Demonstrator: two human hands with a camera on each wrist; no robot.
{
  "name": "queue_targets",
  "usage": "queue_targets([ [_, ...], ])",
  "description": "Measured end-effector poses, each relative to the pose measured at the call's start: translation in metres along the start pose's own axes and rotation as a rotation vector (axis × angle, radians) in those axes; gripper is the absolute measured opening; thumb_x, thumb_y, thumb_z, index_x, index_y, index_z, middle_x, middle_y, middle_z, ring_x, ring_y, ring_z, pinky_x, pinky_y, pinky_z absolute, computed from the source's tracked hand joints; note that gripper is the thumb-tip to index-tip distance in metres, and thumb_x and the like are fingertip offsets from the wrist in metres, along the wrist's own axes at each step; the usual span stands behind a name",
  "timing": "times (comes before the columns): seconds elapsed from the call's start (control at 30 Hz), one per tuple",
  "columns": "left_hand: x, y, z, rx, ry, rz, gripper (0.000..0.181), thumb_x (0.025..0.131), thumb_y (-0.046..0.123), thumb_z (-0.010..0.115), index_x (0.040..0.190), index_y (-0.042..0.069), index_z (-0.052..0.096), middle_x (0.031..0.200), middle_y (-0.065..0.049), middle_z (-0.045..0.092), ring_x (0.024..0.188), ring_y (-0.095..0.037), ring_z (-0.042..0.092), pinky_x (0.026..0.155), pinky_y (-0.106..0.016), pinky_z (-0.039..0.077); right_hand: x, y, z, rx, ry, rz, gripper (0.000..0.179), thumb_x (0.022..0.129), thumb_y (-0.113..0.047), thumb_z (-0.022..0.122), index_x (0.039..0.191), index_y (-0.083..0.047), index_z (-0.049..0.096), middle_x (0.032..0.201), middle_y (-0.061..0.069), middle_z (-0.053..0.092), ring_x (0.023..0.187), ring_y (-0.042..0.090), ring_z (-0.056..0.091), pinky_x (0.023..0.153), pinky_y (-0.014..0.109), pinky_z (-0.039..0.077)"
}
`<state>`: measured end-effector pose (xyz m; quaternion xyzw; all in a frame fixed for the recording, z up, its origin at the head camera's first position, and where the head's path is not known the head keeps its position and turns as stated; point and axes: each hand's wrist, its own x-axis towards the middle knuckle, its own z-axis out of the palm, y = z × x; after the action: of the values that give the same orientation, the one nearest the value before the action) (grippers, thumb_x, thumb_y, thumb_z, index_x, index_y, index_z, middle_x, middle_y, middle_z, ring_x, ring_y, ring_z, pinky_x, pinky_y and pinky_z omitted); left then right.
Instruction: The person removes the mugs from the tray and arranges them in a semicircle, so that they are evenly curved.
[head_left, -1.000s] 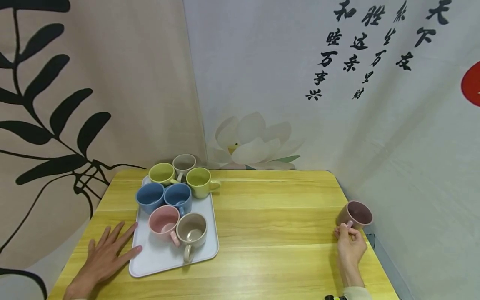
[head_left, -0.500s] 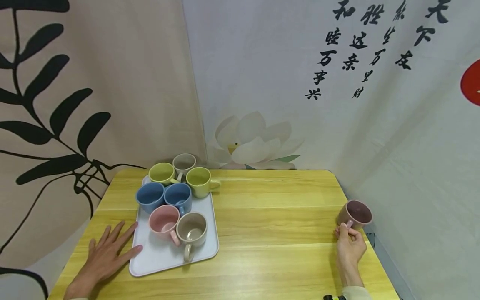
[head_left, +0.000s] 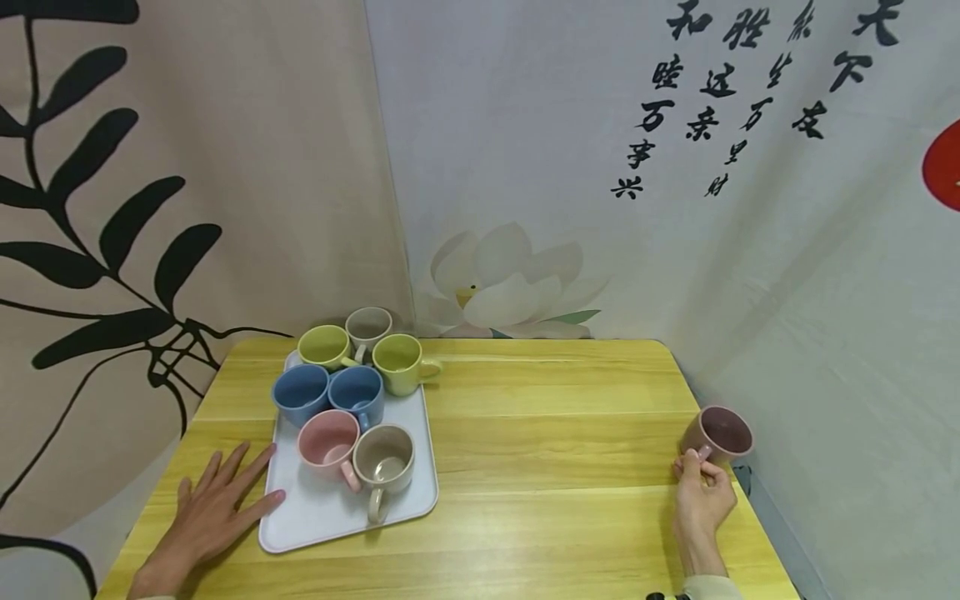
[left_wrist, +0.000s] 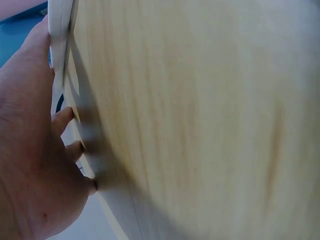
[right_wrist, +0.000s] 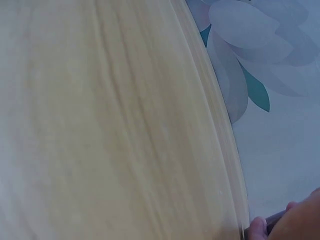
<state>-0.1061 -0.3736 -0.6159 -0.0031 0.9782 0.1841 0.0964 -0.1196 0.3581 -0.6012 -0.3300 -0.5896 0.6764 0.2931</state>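
Note:
At the table's right edge my right hand (head_left: 703, 500) pinches the handle of a mauve mug (head_left: 717, 435); whether the mug touches the table I cannot tell. In the right wrist view only fingertips (right_wrist: 258, 228) and a dark sliver of the mug show. My left hand (head_left: 206, 512) lies with spread, straight fingers at the left rim of a white tray (head_left: 300, 527), thumb and index finger touching it. On the tray stand a pink mug (head_left: 327, 444), a beige mug (head_left: 384, 458), two blue mugs (head_left: 300, 394) and two green mugs (head_left: 401, 364). A grey mug (head_left: 368, 327) is at the back.
The wooden table (head_left: 555, 450) spans the space between the tray and the mauve mug. Printed cloth (head_left: 517, 167) hangs behind it and along the right side. The green mug's handle reaches past the tray's right rim.
The mauve mug has shifted slightly right and down in the head view, with my right hand still pinching its handle. My left hand, the tray and the mugs near it have not moved.

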Motion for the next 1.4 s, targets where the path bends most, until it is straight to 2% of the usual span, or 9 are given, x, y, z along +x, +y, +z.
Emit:
queue_targets([
  [0.4, 0.000, 0.000, -0.001, 0.002, -0.002, 0.000, 0.095, 0.107, 0.078, 0.054, 0.180, 0.022, 0.028, 0.179, -0.045, 0.017, 0.159, -0.082, 0.007, 0.112, -0.104, -0.003, -0.002, 0.002, 0.001, -0.047, 0.038, -0.052, 0.021, 0.108, -0.017, 0.075, 0.098, -0.009, 0.059, 0.075, -0.020, 0.072, 0.070, -0.007, 0.074, 0.071, 0.008, 0.062],
  [0.6, 0.000, -0.001, 0.000, -0.017, -0.003, -0.001, 0.097, 0.107, 0.079, 0.054, 0.181, 0.023, 0.026, 0.179, -0.045, 0.015, 0.159, -0.082, 0.004, 0.112, -0.104, -0.006, -0.002, 0.004, 0.000, -0.193, 0.077, -0.064, 0.019, 0.108, -0.025, 0.076, 0.100, -0.015, 0.062, 0.082, -0.028, 0.064, 0.066, -0.011, 0.068, 0.063, 0.005, 0.055],
  [0.7, 0.000, -0.002, 0.001, -0.021, -0.007, -0.002, 0.097, 0.106, 0.080, 0.054, 0.181, 0.023, 0.026, 0.179, -0.045, 0.015, 0.159, -0.082, 0.003, 0.112, -0.104, -0.007, -0.006, 0.003, -0.001, -0.264, 0.095, -0.057, 0.021, 0.106, -0.033, 0.079, 0.101, -0.018, 0.064, 0.094, -0.021, 0.062, 0.069, -0.012, 0.062, 0.063, 0.005, 0.050],
  [0.77, 0.000, -0.001, 0.001, -0.019, -0.005, 0.001, 0.097, 0.107, 0.079, 0.054, 0.181, 0.023, 0.026, 0.179, -0.045, 0.015, 0.159, -0.082, 0.004, 0.112, -0.104, -0.007, -0.009, 0.002, -0.002, -0.299, 0.095, -0.044, 0.024, 0.104, -0.039, 0.080, 0.104, -0.021, 0.064, 0.103, -0.013, 0.059, 0.076, -0.010, 0.059, 0.064, 0.005, 0.048],
  [0.87, 0.000, -0.001, 0.000, -0.015, 0.000, 0.003, 0.096, 0.107, 0.079, 0.053, 0.181, 0.024, 0.026, 0.179, -0.045, 0.016, 0.159, -0.082, 0.004, 0.112, -0.104, -0.005, -0.014, 0.000, 0.000, -0.286, 0.071, -0.027, 0.030, 0.102, -0.044, 0.082, 0.110, -0.024, 0.062, 0.113, -0.007, 0.058, 0.086, -0.006, 0.058, 0.068, 0.003, 0.048],
  [1.03, -0.001, -0.001, 0.001, -0.018, 0.012, 0.013, 0.095, 0.107, 0.079, 0.054, 0.181, 0.026, 0.024, 0.180, -0.044, 0.016, 0.160, -0.081, 0.005, 0.111, -0.104, -0.004, -0.019, -0.001, 0.002, -0.222, 0.069, -0.033, 0.037, 0.101, -0.043, 0.085, 0.118, -0.029, 0.055, 0.116, -0.009, 0.056, 0.094, -0.003, 0.059, 0.075, 0.001, 0.050],
  [1.23, -0.001, -0.001, 0.002, -0.023, 0.011, 0.012, 0.096, 0.107, 0.079, 0.054, 0.181, 0.026, 0.025, 0.180, -0.044, 0.017, 0.160, -0.081, 0.004, 0.111, -0.105, -0.004, -0.023, -0.005, 0.003, -0.146, 0.149, -0.122, 0.043, 0.099, -0.033, 0.086, 0.128, -0.024, 0.056, 0.119, -0.012, 0.053, 0.105, 0.002, 0.056, 0.083, 0.003, 0.049],
  [1.3, -0.001, -0.002, 0.002, -0.024, 0.011, 0.012, 0.095, 0.107, 0.079, 0.054, 0.181, 0.026, 0.025, 0.179, -0.044, 0.016, 0.160, -0.082, 0.003, 0.111, -0.105, -0.004, -0.025, -0.009, 0.004, -0.147, 0.168, -0.150, 0.046, 0.099, -0.034, 0.085, 0.133, -0.020, 0.056, 0.122, -0.013, 0.051, 0.112, 0.004, 0.054, 0.086, 0.007, 0.049],
  [1.4, -0.001, -0.002, 0.002, -0.020, 0.005, 0.008, 0.096, 0.107, 0.080, 0.054, 0.181, 0.026, 0.025, 0.180, -0.044, 0.016, 0.160, -0.081, 0.003, 0.112, -0.104, -0.005, -0.031, -0.017, 0.007, -0.175, 0.187, -0.199, 0.053, 0.101, -0.037, 0.083, 0.141, -0.014, 0.057, 0.126, -0.016, 0.048, 0.121, 0.008, 0.053, 0.100, 0.017, 0.043],
])
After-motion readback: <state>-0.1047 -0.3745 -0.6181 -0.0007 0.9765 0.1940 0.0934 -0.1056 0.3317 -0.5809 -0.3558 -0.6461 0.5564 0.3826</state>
